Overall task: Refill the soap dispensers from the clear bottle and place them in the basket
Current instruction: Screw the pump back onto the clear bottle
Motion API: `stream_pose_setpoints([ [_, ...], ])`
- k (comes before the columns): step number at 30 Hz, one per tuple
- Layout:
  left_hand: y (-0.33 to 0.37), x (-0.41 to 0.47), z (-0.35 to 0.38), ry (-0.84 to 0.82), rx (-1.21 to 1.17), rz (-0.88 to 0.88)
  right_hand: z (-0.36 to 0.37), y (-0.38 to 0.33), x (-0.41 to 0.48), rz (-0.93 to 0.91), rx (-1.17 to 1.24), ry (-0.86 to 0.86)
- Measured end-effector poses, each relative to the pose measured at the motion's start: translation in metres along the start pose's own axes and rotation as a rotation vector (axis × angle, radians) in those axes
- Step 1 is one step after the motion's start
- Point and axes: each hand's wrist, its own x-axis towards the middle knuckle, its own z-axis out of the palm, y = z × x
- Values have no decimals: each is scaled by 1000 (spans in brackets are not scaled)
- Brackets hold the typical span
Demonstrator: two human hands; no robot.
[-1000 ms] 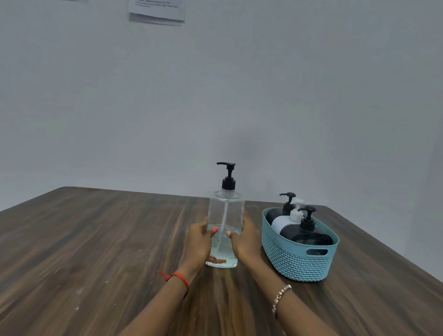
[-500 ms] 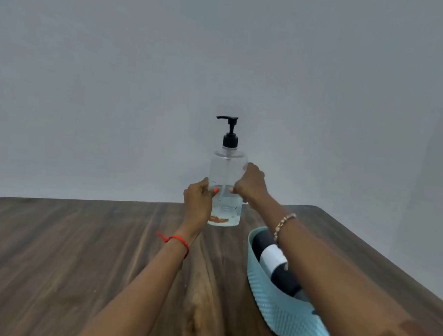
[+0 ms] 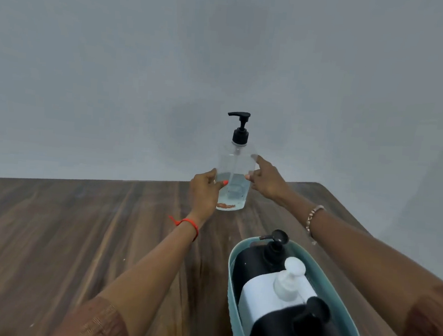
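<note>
Open on the left, crowded on the right.
Bare wooden tabletop (image 3: 51, 234) spans 7 to 11 o'clock. The clear pump bottle (image 3: 234, 179) stands at 12 between both hands, and a teal basket (image 3: 231, 272) packed with soap dispensers (image 3: 266, 293) blocks 5 o'clock.

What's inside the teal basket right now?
Three pump dispensers sit packed in the basket: the far black dispenser, the white dispenser in the middle, and the near black dispenser. They hide the basket floor; their fill levels cannot be seen.
</note>
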Motion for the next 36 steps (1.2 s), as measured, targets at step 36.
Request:
stream_pose_setpoints([
  [36,40,-223,-19,-374,-208,-548,-25,61,-243,535,574,55],
])
